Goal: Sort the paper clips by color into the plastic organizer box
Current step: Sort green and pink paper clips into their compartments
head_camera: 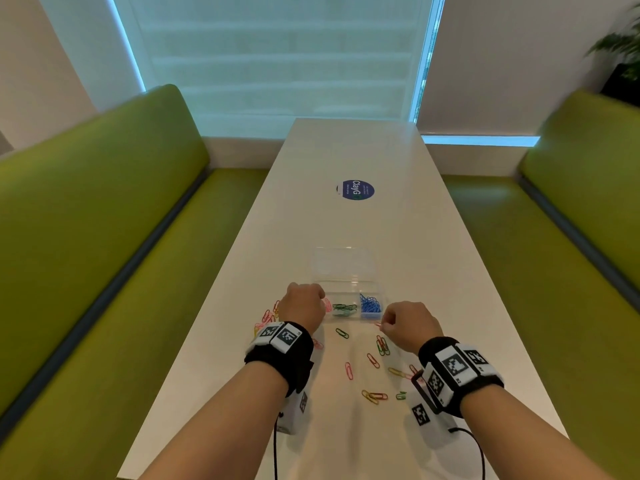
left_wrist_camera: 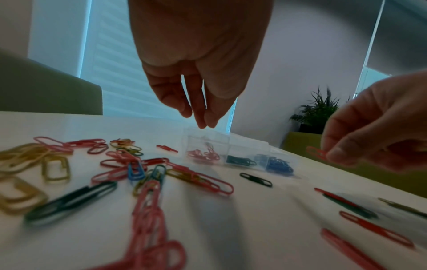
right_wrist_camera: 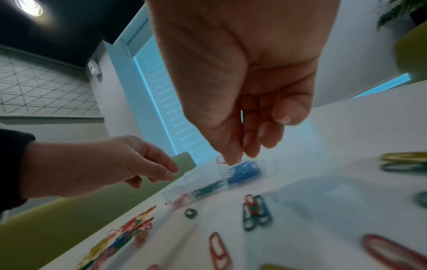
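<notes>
The clear plastic organizer box [head_camera: 349,284] lies on the white table with its lid [head_camera: 343,265] folded open behind it. Its compartments hold red clips [left_wrist_camera: 203,155], green clips [head_camera: 344,308] and blue clips [head_camera: 370,304]. My left hand [head_camera: 304,304] hovers over the red compartment, fingertips [left_wrist_camera: 201,124] pointing down and close together with nothing visible between them. My right hand [head_camera: 384,323] is just in front of the box's right end and pinches a red paper clip [right_wrist_camera: 220,159] between thumb and finger. Loose clips in several colours lie in a pile [head_camera: 266,317] at the left and scattered [head_camera: 375,396] between my wrists.
A round blue sticker [head_camera: 355,189] sits on the table [head_camera: 346,223] beyond the box. Green benches [head_camera: 104,220] run along both sides of the table. A plant [head_camera: 620,46] stands at the far right. Cables hang from the wrist cameras near the table's front edge.
</notes>
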Motion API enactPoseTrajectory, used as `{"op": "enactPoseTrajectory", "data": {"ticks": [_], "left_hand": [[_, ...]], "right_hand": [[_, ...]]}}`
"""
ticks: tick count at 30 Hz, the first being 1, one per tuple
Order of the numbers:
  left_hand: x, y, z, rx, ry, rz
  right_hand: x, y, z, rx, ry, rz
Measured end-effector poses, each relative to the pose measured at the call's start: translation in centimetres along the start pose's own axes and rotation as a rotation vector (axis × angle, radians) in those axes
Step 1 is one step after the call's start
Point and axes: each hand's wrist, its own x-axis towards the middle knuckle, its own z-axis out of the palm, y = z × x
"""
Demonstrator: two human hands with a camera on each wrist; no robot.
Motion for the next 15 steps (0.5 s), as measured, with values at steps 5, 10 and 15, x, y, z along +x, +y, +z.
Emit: {"op": "enactPoseTrajectory", "data": {"ticks": [5,10,15], "left_hand": [[0.0,-1.8,-0.4,0.004,0.067,-0.006],[-0.1,-5.0,-1.4,0.009,0.076,-0.116],[-0.6,-7.6,-2.3,0.011,0.073,-0.192]], "right_hand": [[0.7,-3.4,0.2,0.041,0.042,-0.08],[2.1,-7.2,1.3,0.004,0.084,-0.14],[3.1,-9.0,2.4,-0.039,0.091,-0.114]]}}
